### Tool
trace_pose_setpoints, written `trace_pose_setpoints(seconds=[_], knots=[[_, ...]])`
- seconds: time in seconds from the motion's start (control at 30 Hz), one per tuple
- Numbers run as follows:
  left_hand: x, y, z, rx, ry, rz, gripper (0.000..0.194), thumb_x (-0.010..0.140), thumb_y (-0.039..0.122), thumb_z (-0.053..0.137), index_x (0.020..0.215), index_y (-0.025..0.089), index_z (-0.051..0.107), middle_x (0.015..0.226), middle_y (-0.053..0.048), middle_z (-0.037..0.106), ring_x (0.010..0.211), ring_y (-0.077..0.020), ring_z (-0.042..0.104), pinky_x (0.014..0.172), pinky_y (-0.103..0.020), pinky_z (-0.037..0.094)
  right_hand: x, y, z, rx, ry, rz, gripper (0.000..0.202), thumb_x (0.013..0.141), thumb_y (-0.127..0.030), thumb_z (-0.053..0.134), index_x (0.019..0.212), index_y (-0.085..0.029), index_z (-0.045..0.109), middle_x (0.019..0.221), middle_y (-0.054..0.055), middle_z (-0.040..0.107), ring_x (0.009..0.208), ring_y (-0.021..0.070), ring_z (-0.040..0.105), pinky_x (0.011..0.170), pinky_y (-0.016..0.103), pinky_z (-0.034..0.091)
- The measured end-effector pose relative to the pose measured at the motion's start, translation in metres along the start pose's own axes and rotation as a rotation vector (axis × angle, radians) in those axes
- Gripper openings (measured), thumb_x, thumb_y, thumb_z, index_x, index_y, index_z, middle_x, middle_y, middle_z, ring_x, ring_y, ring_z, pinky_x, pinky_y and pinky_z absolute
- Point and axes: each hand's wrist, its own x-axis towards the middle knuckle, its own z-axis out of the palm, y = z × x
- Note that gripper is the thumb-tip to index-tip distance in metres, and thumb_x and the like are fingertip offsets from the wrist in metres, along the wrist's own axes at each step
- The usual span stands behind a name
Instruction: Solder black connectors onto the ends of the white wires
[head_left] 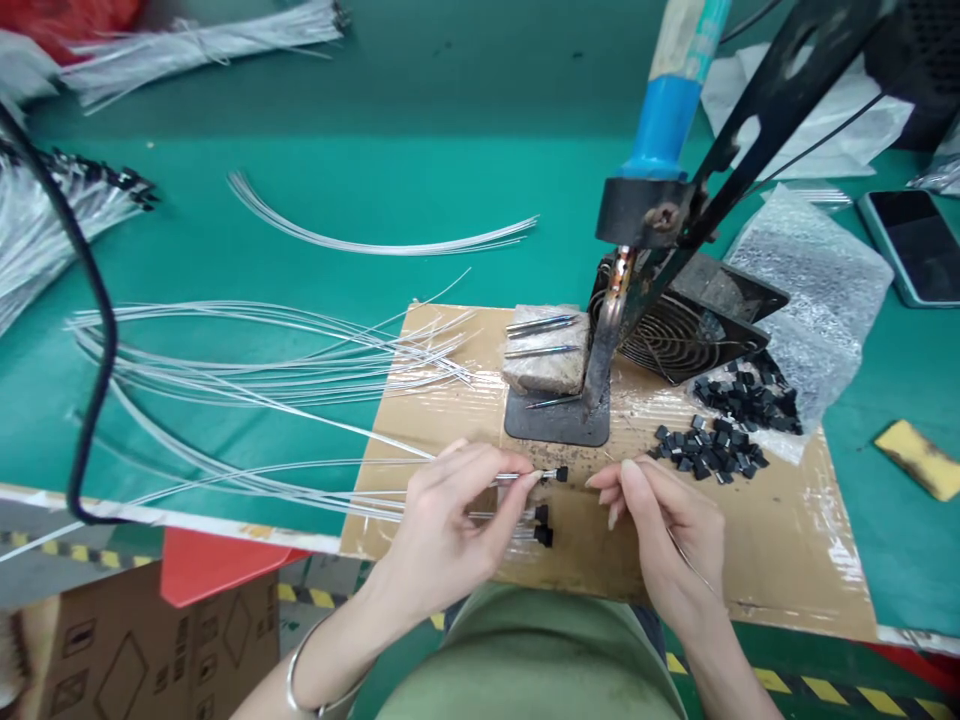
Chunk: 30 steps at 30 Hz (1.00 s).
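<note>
My left hand is closed, thumb and fingertips pinching a white wire just behind the small black connector at its end. The connector points to the right, over the cardboard sheet. Below those fingertips, more black connectors on white wires lie on the cardboard, their wires partly hidden by my left hand. A short gap to the right, my right hand has its fingers curled. A thin silvery wire runs across its palm; the ends of this wire are hard to make out.
A soldering iron in a black stand hangs above the cardboard, beside a block with metal tips and a fan. Loose black connector housings lie right. White wires spread left; a sponge and phone sit far right.
</note>
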Motion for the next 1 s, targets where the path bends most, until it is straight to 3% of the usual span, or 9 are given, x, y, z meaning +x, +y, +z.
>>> trace_pose_setpoints(seconds=[0.13, 0.23, 0.37, 0.5, 0.63, 0.83, 1.0], knots=[[0.015, 0.005, -0.001, -0.016, 0.025, -0.114, 0.009, 0.091, 0.016, 0.067, 0.084, 0.018, 0.072, 0.071, 0.0, 0.073, 0.06, -0.0129, 0.06, 0.057, -0.026, 0.042, 0.0, 0.002, -0.002, -0.008, 0.025, 0.01, 0.033, 0.106, -0.033, 0.056, 0.083, -0.024, 0.077, 0.071, -0.002, 0.067, 0.061, 0.01, 0.061, 0.059, 0.022, 0.047], [0.027, 0.008, -0.003, -0.094, -0.003, -0.281, 0.014, 0.089, 0.023, 0.066, 0.079, 0.017, 0.074, 0.068, -0.001, 0.073, 0.052, -0.0115, 0.055, 0.048, -0.024, 0.036, 0.0, 0.002, -0.004, -0.018, 0.045, 0.018, 0.034, 0.106, -0.033, 0.056, 0.082, -0.024, 0.077, 0.071, -0.002, 0.068, 0.059, 0.0097, 0.061, 0.059, 0.022, 0.048], [0.035, 0.011, -0.005, -0.162, -0.062, -0.432, 0.022, 0.087, 0.033, 0.064, 0.076, 0.016, 0.074, 0.065, -0.003, 0.07, 0.052, -0.0125, 0.053, 0.046, -0.024, 0.033, 0.001, 0.002, -0.006, -0.039, 0.033, 0.029, 0.035, 0.106, -0.035, 0.056, 0.081, -0.023, 0.077, 0.07, -0.002, 0.068, 0.059, 0.0098, 0.062, 0.059, 0.022, 0.048], [0.038, 0.01, -0.003, -0.181, -0.081, -0.453, 0.022, 0.086, 0.034, 0.063, 0.076, 0.016, 0.072, 0.065, -0.003, 0.067, 0.054, -0.0124, 0.051, 0.049, -0.025, 0.033, 0.002, 0.003, -0.005, -0.068, 0.022, 0.055, 0.035, 0.106, -0.037, 0.056, 0.082, -0.023, 0.077, 0.072, -0.001, 0.069, 0.058, 0.0102, 0.061, 0.058, 0.022, 0.047], [0.043, 0.01, 0.0, -0.216, -0.097, -0.494, 0.022, 0.085, 0.037, 0.061, 0.073, 0.018, 0.068, 0.056, 0.002, 0.054, 0.05, -0.0118, 0.042, 0.048, -0.026, 0.03, 0.002, 0.002, -0.006, -0.087, 0.01, 0.063, 0.035, 0.106, -0.038, 0.056, 0.082, -0.022, 0.077, 0.071, -0.001, 0.068, 0.058, 0.0109, 0.061, 0.058, 0.023, 0.046], [0.054, 0.015, 0.001, -0.25, -0.082, -0.546, 0.021, 0.08, 0.038, 0.062, 0.072, 0.02, 0.065, 0.068, -0.002, 0.064, 0.057, -0.0145, 0.051, 0.054, -0.028, 0.037, 0.002, -0.003, -0.005, -0.092, 0.022, 0.077, 0.036, 0.105, -0.039, 0.057, 0.079, -0.022, 0.076, 0.068, -0.001, 0.066, 0.059, 0.0126, 0.06, 0.058, 0.025, 0.044], [0.058, 0.018, 0.002, -0.353, -0.096, -0.549, 0.016, 0.078, 0.033, 0.063, 0.07, 0.02, 0.065, 0.081, -0.006, 0.073, 0.076, -0.0213, 0.065, 0.065, -0.03, 0.046, 0.002, -0.009, -0.002, -0.084, 0.043, 0.129, 0.036, 0.104, -0.038, 0.057, 0.077, -0.022, 0.076, 0.068, -0.001, 0.064, 0.06, 0.0128, 0.058, 0.06, 0.026, 0.043]])
